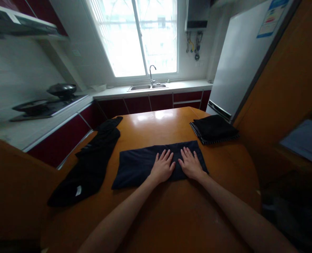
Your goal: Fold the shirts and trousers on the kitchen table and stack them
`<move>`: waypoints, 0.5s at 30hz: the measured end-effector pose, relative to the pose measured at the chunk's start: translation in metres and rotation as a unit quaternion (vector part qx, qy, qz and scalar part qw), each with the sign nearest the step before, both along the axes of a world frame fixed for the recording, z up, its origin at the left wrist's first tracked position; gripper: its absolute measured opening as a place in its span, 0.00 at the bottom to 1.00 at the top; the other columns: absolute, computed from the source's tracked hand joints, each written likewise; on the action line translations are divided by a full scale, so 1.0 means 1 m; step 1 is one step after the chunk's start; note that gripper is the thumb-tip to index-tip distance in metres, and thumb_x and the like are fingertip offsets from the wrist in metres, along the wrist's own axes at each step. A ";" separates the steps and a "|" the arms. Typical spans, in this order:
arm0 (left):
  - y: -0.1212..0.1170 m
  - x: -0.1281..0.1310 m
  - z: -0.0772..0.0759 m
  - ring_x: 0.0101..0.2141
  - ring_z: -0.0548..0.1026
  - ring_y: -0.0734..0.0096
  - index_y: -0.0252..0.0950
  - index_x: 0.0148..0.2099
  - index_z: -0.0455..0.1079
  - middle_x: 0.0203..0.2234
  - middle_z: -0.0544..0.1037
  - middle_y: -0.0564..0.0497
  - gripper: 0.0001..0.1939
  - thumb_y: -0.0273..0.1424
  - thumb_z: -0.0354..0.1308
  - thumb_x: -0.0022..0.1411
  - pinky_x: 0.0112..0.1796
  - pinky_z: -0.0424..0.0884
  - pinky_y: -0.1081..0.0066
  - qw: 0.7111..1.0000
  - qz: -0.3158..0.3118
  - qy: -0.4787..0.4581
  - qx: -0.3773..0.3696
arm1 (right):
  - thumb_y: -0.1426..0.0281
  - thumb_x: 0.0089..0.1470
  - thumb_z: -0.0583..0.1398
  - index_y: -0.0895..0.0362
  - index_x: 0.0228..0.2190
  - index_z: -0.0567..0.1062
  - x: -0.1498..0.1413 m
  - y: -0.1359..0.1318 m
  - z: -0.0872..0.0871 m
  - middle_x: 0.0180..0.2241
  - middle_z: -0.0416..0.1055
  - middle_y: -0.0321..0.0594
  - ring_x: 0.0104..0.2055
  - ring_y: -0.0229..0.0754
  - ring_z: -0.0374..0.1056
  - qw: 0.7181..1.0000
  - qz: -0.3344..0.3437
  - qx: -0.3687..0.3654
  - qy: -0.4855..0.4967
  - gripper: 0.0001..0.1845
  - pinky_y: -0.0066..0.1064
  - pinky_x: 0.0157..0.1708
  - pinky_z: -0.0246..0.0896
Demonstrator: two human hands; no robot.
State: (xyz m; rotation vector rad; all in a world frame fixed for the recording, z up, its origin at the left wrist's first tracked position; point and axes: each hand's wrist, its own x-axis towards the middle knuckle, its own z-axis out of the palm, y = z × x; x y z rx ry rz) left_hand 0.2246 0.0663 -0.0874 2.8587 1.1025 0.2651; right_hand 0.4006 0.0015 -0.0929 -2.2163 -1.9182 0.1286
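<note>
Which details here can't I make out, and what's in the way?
All in the head view:
- Navy cloth under the left hand and right hand: covered by palms and fingers.
- Any print on the white tag of the black garment: too small.
- Wording on the fridge sticker: blurred.
- Scene beyond the window: washed out by glare.
- Forearms: cut off by the bottom edge.
</note>
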 end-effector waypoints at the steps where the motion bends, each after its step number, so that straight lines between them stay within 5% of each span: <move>1: -0.002 -0.001 0.001 0.70 0.49 0.51 0.38 0.71 0.58 0.70 0.55 0.45 0.28 0.43 0.43 0.74 0.66 0.47 0.43 1.000 0.000 0.002 -0.001 | 0.59 0.68 0.44 0.66 0.69 0.54 0.003 0.002 0.000 0.72 0.43 0.51 0.74 0.51 0.38 1.000 -0.016 -0.004 -0.002 0.35 0.52 0.69 0.31; 6: -0.007 -0.003 0.005 0.70 0.48 0.52 0.40 0.72 0.55 0.71 0.54 0.46 0.29 0.44 0.42 0.74 0.66 0.41 0.40 0.999 -0.033 0.003 -0.028 | 0.59 0.68 0.44 0.66 0.69 0.52 0.014 0.012 -0.001 0.72 0.40 0.52 0.74 0.51 0.35 0.997 -0.071 -0.007 -0.002 0.36 0.52 0.69 0.29; 10: 0.012 -0.013 0.008 0.70 0.49 0.58 0.43 0.73 0.52 0.71 0.54 0.48 0.29 0.45 0.42 0.75 0.66 0.42 0.44 0.993 -0.073 -0.022 -0.093 | 0.59 0.68 0.45 0.67 0.69 0.50 0.025 0.014 -0.006 0.72 0.39 0.53 0.74 0.52 0.35 0.995 -0.103 -0.009 0.009 0.36 0.52 0.69 0.31; 12: 0.034 -0.031 0.011 0.70 0.48 0.58 0.42 0.73 0.50 0.71 0.53 0.46 0.29 0.44 0.42 0.75 0.66 0.45 0.46 0.993 -0.041 -0.038 -0.107 | 0.59 0.68 0.45 0.68 0.69 0.50 0.035 0.015 -0.007 0.72 0.40 0.54 0.74 0.53 0.37 0.993 -0.120 -0.005 0.020 0.36 0.52 0.69 0.34; 15: 0.079 -0.072 0.017 0.70 0.49 0.51 0.39 0.72 0.53 0.70 0.54 0.41 0.30 0.41 0.46 0.73 0.65 0.47 0.45 0.992 0.086 -0.031 -0.089 | 0.64 0.67 0.49 0.68 0.67 0.57 0.055 0.019 0.001 0.71 0.46 0.55 0.73 0.54 0.38 0.994 -0.103 0.024 0.020 0.32 0.48 0.69 0.38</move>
